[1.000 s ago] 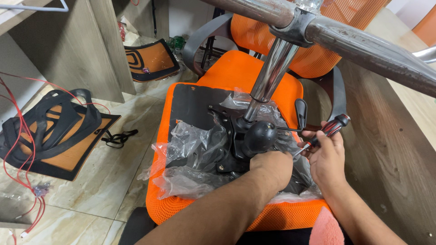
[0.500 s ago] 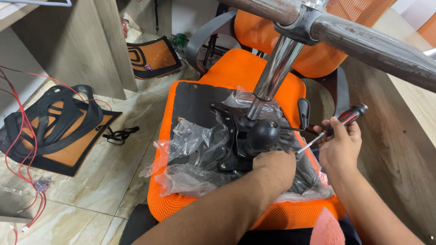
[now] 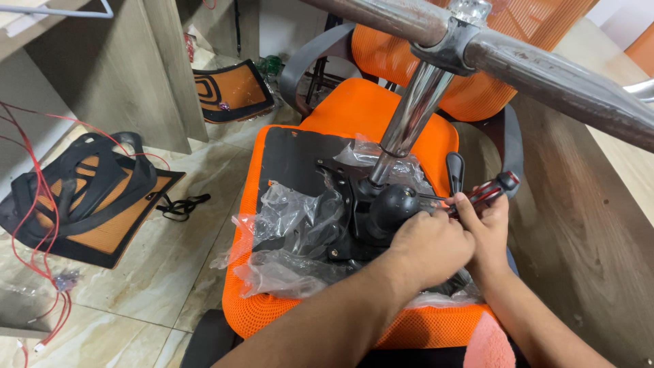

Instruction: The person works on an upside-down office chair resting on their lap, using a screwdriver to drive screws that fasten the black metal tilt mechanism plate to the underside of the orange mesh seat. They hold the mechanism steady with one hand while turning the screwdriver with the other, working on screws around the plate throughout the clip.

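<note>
Screwdriver (image 3: 485, 194) gripped by right hand (image 3: 487, 228), tip hidden; left hand (image 3: 429, 242) closed over black mechanism (image 3: 378, 215), grasp unclear.

My screwdriver (image 3: 485, 193) has a red-and-black grip and lies nearly level, its tip pointed left into the black chair mechanism (image 3: 371, 215). That mechanism sits bolted on the upturned orange seat (image 3: 354, 112), half wrapped in crumpled clear plastic (image 3: 289, 235), its chrome column (image 3: 412, 116) rising upward.

Single head view, looking steeply down and forward, close over both hands at the upturned seat (image 3: 354, 109); floor (image 3: 136, 272) at left.
</note>
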